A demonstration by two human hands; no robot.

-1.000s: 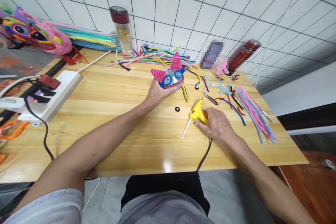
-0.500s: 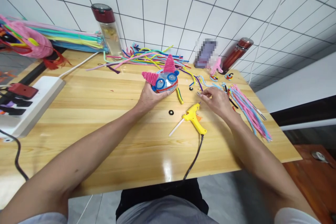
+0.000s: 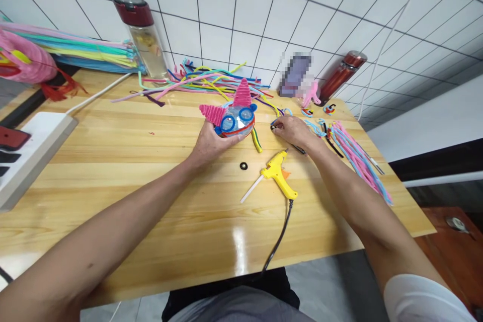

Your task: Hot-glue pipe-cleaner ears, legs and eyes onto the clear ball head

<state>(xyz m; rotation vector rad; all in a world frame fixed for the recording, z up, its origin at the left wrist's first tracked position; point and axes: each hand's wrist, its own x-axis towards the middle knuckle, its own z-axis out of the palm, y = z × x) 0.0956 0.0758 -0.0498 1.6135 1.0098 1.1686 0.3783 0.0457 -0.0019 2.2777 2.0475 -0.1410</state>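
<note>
My left hand grips a clear plastic animal head with pink fuzzy ears, blue ring eyes and a red mouth line. My right hand reaches down to the table, its thumb and fingers pinched around a small black ring. A second black ring lies nearer to me. Between my forearms rests a yellow glue gun with a white glue stick in its back. A green and yellow pipe cleaner piece lies beside the head. Some dark thin object shows below my right hand, its kind unclear.
Loose pipe cleaners lie along the tiled wall, with a pink and blue bundle on the right. A glass bottle and a red flask stand at the back. At left is a power strip. The glue gun cord crosses the front edge.
My right hand has moved left and slightly down to the black ring, which lay uncovered before. The left hand still holds the head in nearly the same place. The camera view has shifted slightly.
</note>
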